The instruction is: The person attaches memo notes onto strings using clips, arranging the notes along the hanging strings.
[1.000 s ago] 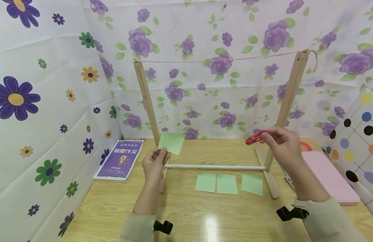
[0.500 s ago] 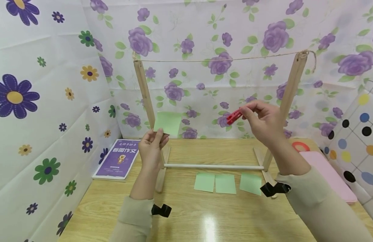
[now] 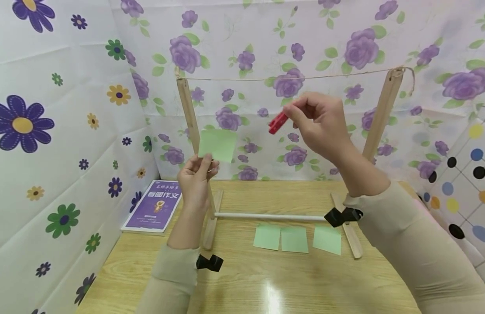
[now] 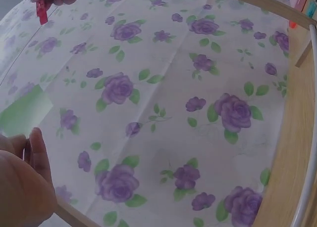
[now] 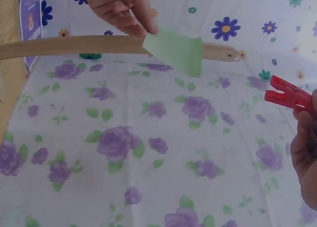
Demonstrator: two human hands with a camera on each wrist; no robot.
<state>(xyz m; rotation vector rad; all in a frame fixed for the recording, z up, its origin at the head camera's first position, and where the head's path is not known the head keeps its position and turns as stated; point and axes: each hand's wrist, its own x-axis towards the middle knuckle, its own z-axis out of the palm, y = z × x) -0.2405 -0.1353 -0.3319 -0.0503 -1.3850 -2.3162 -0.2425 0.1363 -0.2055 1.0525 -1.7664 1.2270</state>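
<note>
My left hand (image 3: 196, 181) pinches a green paper square (image 3: 218, 145) by its lower left corner, holding it up in front of the frame's left wooden post (image 3: 188, 111). In the right wrist view the same green paper hangs out from the left fingertips. A red clothespin (image 3: 278, 123) is pinched between the thumb and fingers of my right hand (image 3: 321, 124), to the right of the paper and apart from it. Its free end points down and left. Above both hands a thin twine (image 3: 242, 79) runs between the tops of the two posts.
Three green paper squares (image 3: 294, 239) lie in a row on the wooden table (image 3: 242, 279), in front of the frame's white crossbar (image 3: 266, 216). A purple book (image 3: 153, 206) lies at the left. The right post (image 3: 383, 113) stands behind my right arm. Flowered cloth (image 3: 258, 43) hangs behind.
Both hands have risen. The left has lifted the green paper higher beside the left post, and the right has carried the red clothespin up and leftward, closer to the paper and twine.
</note>
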